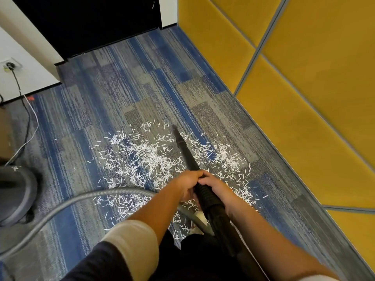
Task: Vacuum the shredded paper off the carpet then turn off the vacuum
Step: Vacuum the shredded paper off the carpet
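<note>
Black wand (185, 151): left hand (187, 184), right hand (216, 188) clamped round it, both reaching forward.

1. Left hand (187, 184) and right hand (216, 186) both grip the black vacuum wand (187, 154).
2. The wand's tip sits amid shredded paper (142, 155) on the blue-grey carpet (101, 98).
3. The grey hose (67, 203) curves left toward the vacuum body (15, 194).

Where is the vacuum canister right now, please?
In the head view, the vacuum canister stands on the carpet at the far left edge, left of the shredded paper, below the wall socket, with the grey hose curving past it.
</note>
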{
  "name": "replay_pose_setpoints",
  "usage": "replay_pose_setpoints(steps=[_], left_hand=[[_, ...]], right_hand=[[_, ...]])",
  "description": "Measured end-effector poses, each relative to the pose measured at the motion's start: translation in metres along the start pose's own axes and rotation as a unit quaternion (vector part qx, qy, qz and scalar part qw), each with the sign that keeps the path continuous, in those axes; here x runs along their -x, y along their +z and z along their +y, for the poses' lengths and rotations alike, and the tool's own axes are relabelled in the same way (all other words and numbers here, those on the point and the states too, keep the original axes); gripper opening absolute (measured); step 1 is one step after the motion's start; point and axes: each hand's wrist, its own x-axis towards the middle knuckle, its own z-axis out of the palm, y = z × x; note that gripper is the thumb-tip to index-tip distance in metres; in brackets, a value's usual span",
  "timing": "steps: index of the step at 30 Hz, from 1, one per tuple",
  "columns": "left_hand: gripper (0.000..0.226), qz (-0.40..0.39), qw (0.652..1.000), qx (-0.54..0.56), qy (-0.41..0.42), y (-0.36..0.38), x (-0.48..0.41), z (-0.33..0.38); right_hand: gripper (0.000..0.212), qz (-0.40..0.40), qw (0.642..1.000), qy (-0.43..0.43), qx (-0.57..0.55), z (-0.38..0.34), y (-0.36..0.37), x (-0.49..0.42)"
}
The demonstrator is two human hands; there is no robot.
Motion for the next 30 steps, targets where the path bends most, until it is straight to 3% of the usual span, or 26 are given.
replay_pose_setpoints(steps=[11, 22, 30], left_hand=[[0.019, 0.020, 1.000, 0.004, -0.009, -0.083, 0.000, 0.005], [0.016, -0.016, 0.999, -0.027, -0.008, -0.111, -0.002, 0.009], [0.019, -0.006, 1.000, 0.002, 0.002, -0.158, 0.005, 0.003]], right_hand=[[0.029, 0.000, 1.000, 0.004, 0.003, 0.005, 0.079, -0.023], [0.022, 0.012, 0.997, -0.015, -0.069, 0.011, 0.110, -0.025], [0.025, -0.017, 0.999, 0.017, -0.029, 0.020, 0.144, -0.040]])
